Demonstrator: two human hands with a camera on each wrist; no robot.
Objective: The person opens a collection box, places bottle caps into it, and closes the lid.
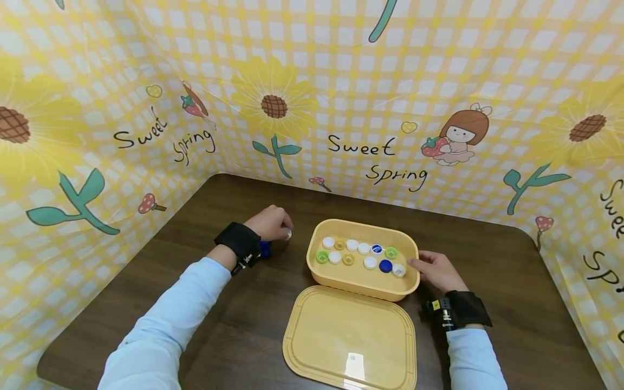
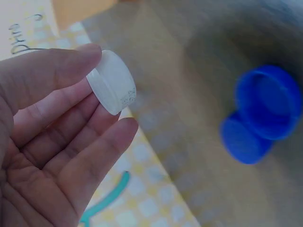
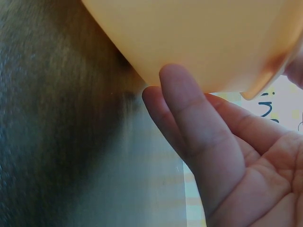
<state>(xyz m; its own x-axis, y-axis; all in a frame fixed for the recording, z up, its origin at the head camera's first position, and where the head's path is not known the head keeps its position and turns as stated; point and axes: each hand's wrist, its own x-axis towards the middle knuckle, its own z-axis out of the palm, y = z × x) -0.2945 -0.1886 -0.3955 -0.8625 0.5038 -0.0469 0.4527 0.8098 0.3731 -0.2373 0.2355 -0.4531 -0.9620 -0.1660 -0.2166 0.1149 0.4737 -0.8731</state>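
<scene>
My left hand [image 1: 273, 222] is left of the yellow plastic box [image 1: 363, 288], above the table. Its thumb and fingers pinch a white bottle cap [image 2: 113, 82] with small print on its side. Two blue bottle caps [image 2: 267, 101] lie on the table close by, partly hidden by the left wrist in the head view. Inside the box, white, green, yellow and blue caps [image 1: 385, 266] form two rough rows. My right hand [image 1: 441, 270] grips the box's right end, thumb at the rim and fingers [image 3: 184, 101] against the outer wall.
The yellow lid [image 1: 351, 336] lies flat on the dark wooden table [image 1: 234, 330], just in front of the box. A checked cloth [image 1: 312, 151] with flowers and lettering hangs around the table's back and sides.
</scene>
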